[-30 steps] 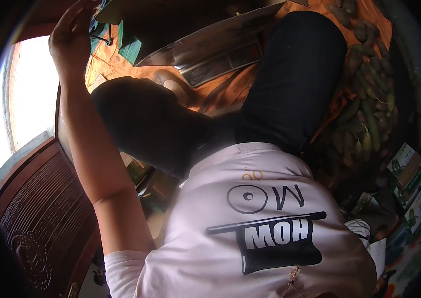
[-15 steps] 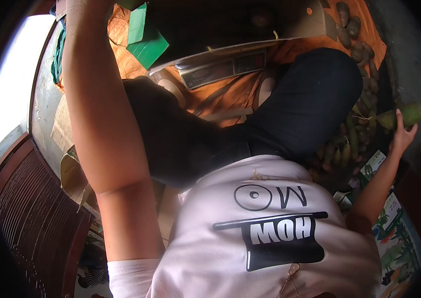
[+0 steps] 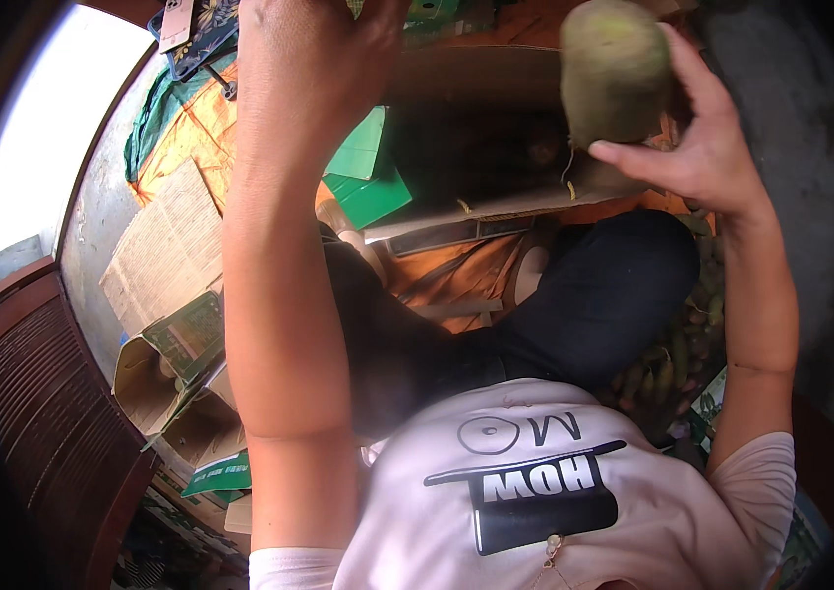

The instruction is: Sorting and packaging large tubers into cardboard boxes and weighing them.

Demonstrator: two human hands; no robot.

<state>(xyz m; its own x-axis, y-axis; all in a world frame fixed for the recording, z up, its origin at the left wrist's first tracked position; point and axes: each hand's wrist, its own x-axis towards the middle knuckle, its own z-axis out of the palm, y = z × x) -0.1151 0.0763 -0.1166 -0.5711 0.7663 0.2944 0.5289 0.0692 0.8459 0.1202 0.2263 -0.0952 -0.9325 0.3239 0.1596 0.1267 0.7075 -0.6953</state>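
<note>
My right hand (image 3: 697,147) is raised at the upper right, its fingers closed around a dull green, rounded fruit (image 3: 614,69). The fruit hangs over an open brown cardboard box (image 3: 496,187) that lies in front of my legs. My left hand (image 3: 314,69) is lifted at the top centre, seen from the back, with its fingertips at the frame's edge. Whether it holds anything is hidden. My forearm runs down the left middle of the picture.
Green cartons (image 3: 368,182) lie left of the box on an orange sheet (image 3: 191,138). A pile of small green fruit (image 3: 673,364) sits by my right leg. Flattened and open cardboard boxes (image 3: 166,344) lie at the left, beside a dark wooden slatted panel (image 3: 43,393).
My right hand has come up from the fruit pile at the right, carrying a green fruit to above the box. My left arm has swung toward the centre.
</note>
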